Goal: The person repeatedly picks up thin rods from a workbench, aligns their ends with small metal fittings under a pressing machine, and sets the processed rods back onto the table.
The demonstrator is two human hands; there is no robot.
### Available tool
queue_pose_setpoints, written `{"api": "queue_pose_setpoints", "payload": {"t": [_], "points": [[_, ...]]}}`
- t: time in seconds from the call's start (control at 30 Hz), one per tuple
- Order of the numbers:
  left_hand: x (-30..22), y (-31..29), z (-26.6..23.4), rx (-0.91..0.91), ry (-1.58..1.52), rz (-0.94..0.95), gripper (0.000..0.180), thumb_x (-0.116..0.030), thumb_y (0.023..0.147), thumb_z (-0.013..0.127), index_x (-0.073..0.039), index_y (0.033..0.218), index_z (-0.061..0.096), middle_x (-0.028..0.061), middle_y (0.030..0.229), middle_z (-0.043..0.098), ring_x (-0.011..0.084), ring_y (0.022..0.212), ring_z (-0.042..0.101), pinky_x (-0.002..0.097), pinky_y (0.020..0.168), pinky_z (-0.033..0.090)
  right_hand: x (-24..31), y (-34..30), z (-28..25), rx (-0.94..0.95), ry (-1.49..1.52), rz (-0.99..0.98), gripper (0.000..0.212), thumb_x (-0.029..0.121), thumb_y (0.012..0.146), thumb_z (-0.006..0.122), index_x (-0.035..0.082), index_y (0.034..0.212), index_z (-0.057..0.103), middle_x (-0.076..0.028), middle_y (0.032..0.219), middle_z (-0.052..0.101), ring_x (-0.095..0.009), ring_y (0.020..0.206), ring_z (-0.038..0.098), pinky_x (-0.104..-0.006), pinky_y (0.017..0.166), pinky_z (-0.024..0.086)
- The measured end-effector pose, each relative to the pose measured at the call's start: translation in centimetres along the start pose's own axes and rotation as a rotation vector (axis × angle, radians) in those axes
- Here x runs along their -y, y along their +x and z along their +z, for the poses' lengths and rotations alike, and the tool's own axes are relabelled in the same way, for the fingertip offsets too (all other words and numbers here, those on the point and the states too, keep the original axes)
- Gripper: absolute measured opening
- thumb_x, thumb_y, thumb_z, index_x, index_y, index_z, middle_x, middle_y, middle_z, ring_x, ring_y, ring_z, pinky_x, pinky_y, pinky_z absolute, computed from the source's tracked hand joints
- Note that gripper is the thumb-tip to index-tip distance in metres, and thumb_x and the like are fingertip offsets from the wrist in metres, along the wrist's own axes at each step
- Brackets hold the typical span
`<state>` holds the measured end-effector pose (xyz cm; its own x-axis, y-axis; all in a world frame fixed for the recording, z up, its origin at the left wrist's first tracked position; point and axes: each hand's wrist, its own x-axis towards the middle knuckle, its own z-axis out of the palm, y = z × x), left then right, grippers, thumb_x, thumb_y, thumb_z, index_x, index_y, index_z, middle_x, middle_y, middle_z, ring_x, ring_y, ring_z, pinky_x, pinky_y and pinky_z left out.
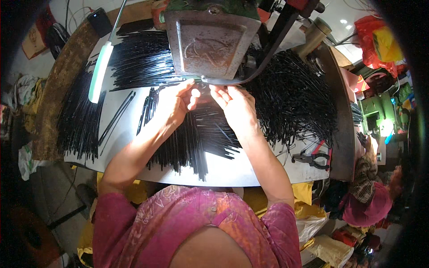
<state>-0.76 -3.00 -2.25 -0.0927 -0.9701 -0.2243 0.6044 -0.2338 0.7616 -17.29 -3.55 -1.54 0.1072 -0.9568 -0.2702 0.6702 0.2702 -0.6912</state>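
Observation:
My left hand is closed in a pinch just under the front of a heavy green and brown metal machine. Beside it my right hand also pinches, its fingertips at the machine's lower edge, near a curved dark metal lever. Bright glare and the fingers hide what either hand grips. Thin black rods lie in a dense stack left of the machine, with their ends close to my left fingers. Another loose bundle of black rods lies between my forearms.
A tangled heap of black rods fills the table's right side, with pliers near it. More black rods line the left. A white-and-green lamp handle hangs there. Wooden rims border the table. Another person sits far right.

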Motion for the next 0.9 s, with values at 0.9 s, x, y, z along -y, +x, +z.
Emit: {"api": "queue_pose_setpoints", "payload": {"t": [0.9], "points": [[0.37, -0.58, 0.36, -0.056, -0.004, -0.024, 0.015, -0.018, 0.087, 0.054, -0.004, 0.082, 0.056, 0.0052, 0.067, 0.059, 0.0113, 0.052, 0.05, 0.0228, 0.049, 0.041, -0.48, -0.3, -0.06, 0.07, 0.061, -0.067, 0.016, 0.001, 0.088, 0.043, -0.011, 0.093, 0.052, -0.025, 0.099, 0.055, -0.037, 0.096, 0.057, -0.0447, 0.089, 0.048]]}}
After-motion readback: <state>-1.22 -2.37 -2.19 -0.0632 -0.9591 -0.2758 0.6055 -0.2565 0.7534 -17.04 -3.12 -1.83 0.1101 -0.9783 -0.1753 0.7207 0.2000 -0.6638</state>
